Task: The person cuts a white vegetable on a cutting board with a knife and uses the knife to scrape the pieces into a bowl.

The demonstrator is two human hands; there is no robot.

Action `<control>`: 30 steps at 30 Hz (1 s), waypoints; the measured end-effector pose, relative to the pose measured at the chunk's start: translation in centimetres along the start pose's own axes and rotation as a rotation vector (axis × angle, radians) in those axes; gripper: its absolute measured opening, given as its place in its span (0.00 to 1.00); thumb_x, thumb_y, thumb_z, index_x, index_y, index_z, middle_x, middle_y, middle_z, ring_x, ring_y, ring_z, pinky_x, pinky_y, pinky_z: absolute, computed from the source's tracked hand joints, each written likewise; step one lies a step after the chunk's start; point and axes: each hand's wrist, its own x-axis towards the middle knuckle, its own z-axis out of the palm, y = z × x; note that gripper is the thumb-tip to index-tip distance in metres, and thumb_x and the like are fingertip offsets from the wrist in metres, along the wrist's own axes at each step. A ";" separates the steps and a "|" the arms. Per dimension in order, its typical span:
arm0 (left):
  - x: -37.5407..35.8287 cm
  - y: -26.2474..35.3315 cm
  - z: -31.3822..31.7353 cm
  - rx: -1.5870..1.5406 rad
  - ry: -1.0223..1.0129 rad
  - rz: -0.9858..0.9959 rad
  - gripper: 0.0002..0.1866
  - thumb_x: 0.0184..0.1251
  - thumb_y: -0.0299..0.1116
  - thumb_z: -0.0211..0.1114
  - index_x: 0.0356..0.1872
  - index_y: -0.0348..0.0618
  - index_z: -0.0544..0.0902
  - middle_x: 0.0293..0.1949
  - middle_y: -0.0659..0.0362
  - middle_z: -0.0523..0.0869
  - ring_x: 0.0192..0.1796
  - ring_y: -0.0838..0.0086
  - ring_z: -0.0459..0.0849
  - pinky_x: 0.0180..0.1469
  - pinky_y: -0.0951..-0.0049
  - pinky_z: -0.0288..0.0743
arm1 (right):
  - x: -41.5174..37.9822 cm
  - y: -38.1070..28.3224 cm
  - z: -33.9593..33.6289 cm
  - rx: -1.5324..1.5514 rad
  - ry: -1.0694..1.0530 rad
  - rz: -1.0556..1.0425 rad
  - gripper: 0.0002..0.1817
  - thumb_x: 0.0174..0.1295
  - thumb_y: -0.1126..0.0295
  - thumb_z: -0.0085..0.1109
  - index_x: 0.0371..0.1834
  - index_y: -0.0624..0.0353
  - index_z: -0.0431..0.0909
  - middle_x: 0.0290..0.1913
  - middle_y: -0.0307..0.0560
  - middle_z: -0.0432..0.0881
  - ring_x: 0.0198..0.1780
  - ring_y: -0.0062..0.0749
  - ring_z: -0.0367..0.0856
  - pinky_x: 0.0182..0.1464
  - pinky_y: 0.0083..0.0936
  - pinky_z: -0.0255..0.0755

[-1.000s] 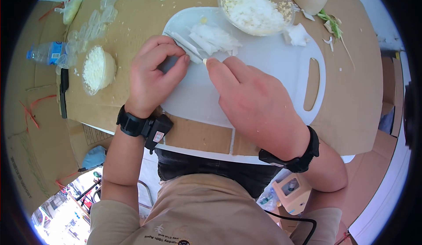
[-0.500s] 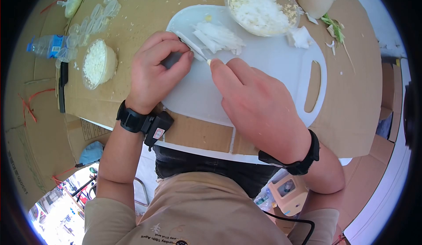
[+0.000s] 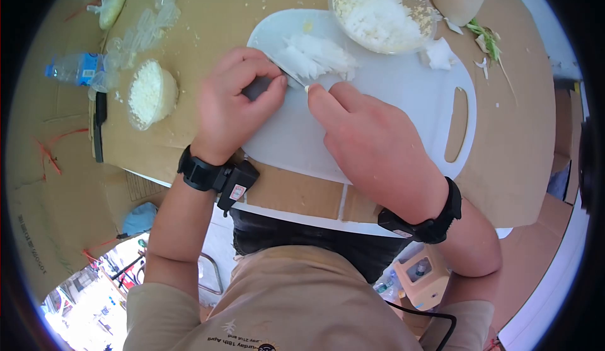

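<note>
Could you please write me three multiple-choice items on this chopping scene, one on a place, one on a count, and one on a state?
1. Where is the large clear bowl of chopped white food?
A. At the far edge of the cutting board
B. On the person's lap
C. Beside the water bottle

2. How many bowls holding chopped white food show on the table?
A. One
B. Two
C. Four

3. What is the left hand doing?
A. Lying flat and empty
B. Closed around a knife
C. Lifting the bottle

Answers:
1. A: the large bowl sits at the board's far edge, away from the bottle.
2. B: the large bowl, plus a small bowl left of the board.
3. B: its fingers curl round the dark handle, the blade meeting the pile of white strips near the right hand.
</note>
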 end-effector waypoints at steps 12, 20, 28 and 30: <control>-0.2 -0.1 0.0 -0.120 -0.016 -0.079 0.05 0.66 0.25 0.78 0.38 0.38 0.90 0.43 0.56 0.88 0.45 0.66 0.87 0.49 0.68 0.81 | -1.1 0.6 0.2 0.064 0.144 0.059 0.12 0.63 0.80 0.62 0.47 0.61 0.73 0.38 0.54 0.81 0.35 0.54 0.86 0.36 0.45 0.82; -0.6 -1.2 0.0 -0.195 -0.006 -0.086 0.04 0.71 0.24 0.75 0.39 0.37 0.87 0.44 0.56 0.87 0.44 0.70 0.84 0.47 0.70 0.77 | -1.3 0.9 -0.6 0.086 0.197 0.103 0.17 0.63 0.82 0.61 0.55 0.61 0.79 0.43 0.54 0.82 0.38 0.56 0.86 0.40 0.46 0.82; -0.1 -0.6 -1.5 -0.202 0.044 -0.053 0.05 0.73 0.24 0.75 0.44 0.38 0.88 0.50 0.56 0.87 0.49 0.71 0.82 0.53 0.70 0.76 | -2.1 2.0 -0.8 0.059 0.201 0.052 0.09 0.68 0.79 0.58 0.50 0.63 0.75 0.41 0.54 0.78 0.37 0.54 0.87 0.38 0.44 0.82; 1.0 1.9 -2.5 -0.081 -0.005 -0.032 0.06 0.73 0.25 0.75 0.46 0.39 0.89 0.51 0.56 0.88 0.51 0.69 0.83 0.55 0.69 0.76 | -2.1 1.9 -0.8 0.064 0.203 0.047 0.09 0.69 0.78 0.58 0.50 0.63 0.75 0.41 0.54 0.78 0.37 0.53 0.87 0.39 0.44 0.82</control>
